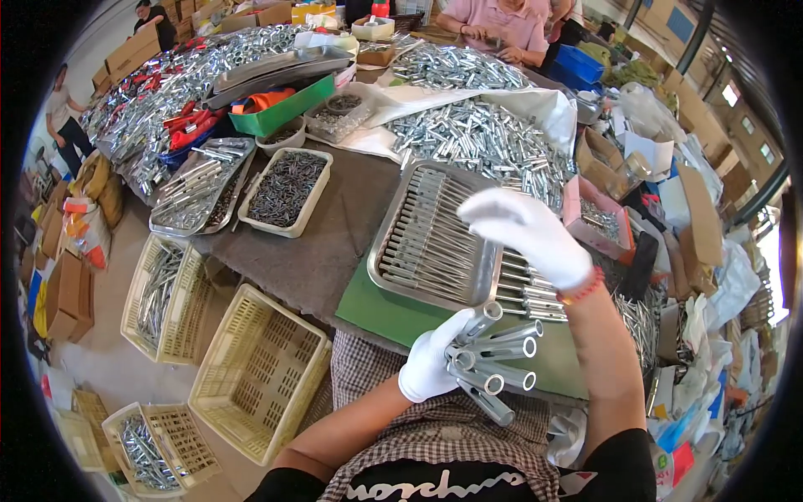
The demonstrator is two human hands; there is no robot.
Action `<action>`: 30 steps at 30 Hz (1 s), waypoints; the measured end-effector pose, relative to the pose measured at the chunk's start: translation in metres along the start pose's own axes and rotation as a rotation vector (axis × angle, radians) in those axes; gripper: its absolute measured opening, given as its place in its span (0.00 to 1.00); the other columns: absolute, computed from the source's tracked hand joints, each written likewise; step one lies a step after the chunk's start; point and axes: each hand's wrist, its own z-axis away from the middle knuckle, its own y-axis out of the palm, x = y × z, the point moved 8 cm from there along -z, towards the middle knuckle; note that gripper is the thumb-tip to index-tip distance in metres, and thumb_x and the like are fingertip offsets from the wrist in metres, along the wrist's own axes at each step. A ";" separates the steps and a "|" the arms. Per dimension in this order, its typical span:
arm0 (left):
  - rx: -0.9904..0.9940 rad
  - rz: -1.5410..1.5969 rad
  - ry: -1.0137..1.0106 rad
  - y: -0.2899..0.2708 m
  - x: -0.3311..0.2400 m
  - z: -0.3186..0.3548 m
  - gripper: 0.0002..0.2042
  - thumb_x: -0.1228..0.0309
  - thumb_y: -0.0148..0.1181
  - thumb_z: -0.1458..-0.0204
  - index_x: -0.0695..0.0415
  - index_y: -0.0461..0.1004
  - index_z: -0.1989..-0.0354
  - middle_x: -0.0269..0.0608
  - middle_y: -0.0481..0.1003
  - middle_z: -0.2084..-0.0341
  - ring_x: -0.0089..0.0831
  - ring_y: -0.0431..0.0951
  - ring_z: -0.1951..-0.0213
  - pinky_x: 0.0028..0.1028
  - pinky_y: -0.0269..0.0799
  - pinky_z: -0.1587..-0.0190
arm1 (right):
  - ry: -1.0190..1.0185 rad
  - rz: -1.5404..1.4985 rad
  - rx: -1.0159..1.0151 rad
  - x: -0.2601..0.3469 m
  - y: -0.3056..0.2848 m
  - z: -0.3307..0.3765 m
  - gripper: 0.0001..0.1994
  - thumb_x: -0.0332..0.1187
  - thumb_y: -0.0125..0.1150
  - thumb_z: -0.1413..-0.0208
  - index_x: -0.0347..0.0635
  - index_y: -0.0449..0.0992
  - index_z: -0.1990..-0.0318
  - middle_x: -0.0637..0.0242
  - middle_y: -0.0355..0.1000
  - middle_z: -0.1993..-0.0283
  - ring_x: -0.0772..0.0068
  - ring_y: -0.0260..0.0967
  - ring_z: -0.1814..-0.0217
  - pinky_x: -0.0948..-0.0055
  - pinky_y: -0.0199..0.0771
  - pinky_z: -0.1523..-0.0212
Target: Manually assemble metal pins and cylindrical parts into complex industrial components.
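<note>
While fanned out, shiny hollow metal tubes [493, 360].

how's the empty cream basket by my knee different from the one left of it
The near basket shows only its bare slotted bottom; the far basket holds a heap of silvery metal tubes. The near one looks wider and roughly square, while the far one looks longer and narrower. The near one lies closer to the left hand with its bundle of tubes. Both are cream plastic with slotted walls and sit below the table.

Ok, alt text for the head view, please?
A white-gloved left hand grips a bundle of short metal tubes, while the gloved right hand is raised over a steel tray of tubes on a cluttered workbench.
</note>
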 end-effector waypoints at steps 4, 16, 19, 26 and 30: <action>-0.107 0.344 -0.168 0.004 0.003 -0.004 0.20 0.74 0.64 0.54 0.60 0.67 0.52 0.30 0.68 0.69 0.18 0.68 0.68 0.20 0.66 0.66 | -0.144 0.693 -0.266 -0.060 -0.004 -0.057 0.09 0.37 0.57 0.48 0.45 0.78 0.64 0.57 0.73 0.63 0.55 0.72 0.59 0.62 0.72 0.55; -0.164 0.392 -0.281 -0.003 -0.001 -0.013 0.17 0.79 0.65 0.58 0.59 0.66 0.60 0.35 0.71 0.72 0.22 0.73 0.74 0.22 0.71 0.74 | 0.080 0.856 -0.205 -0.094 0.007 -0.085 0.11 0.38 0.65 0.53 0.42 0.75 0.65 0.58 0.76 0.67 0.56 0.74 0.61 0.61 0.72 0.59; -0.239 0.676 -0.433 0.000 0.005 -0.012 0.11 0.76 0.60 0.51 0.59 0.65 0.61 0.35 0.70 0.76 0.23 0.74 0.76 0.22 0.73 0.76 | 0.055 0.402 -0.281 -0.079 -0.015 -0.058 0.16 0.39 0.64 0.50 0.43 0.75 0.55 0.61 0.76 0.66 0.64 0.74 0.62 0.68 0.72 0.57; -0.204 0.789 -0.527 0.002 0.005 -0.013 0.06 0.75 0.57 0.48 0.57 0.65 0.67 0.35 0.71 0.78 0.22 0.74 0.79 0.21 0.71 0.79 | -0.078 -0.310 -0.458 0.036 -0.052 0.050 0.15 0.28 0.56 0.43 0.32 0.71 0.49 0.67 0.72 0.64 0.79 0.70 0.71 0.80 0.72 0.70; -0.225 0.747 -0.489 -0.002 0.012 -0.009 0.06 0.75 0.57 0.47 0.57 0.65 0.67 0.35 0.71 0.79 0.23 0.73 0.81 0.21 0.69 0.81 | -0.230 -0.272 -0.640 0.064 -0.061 0.101 0.14 0.21 0.52 0.46 0.31 0.69 0.51 0.63 0.69 0.64 0.77 0.70 0.70 0.78 0.76 0.68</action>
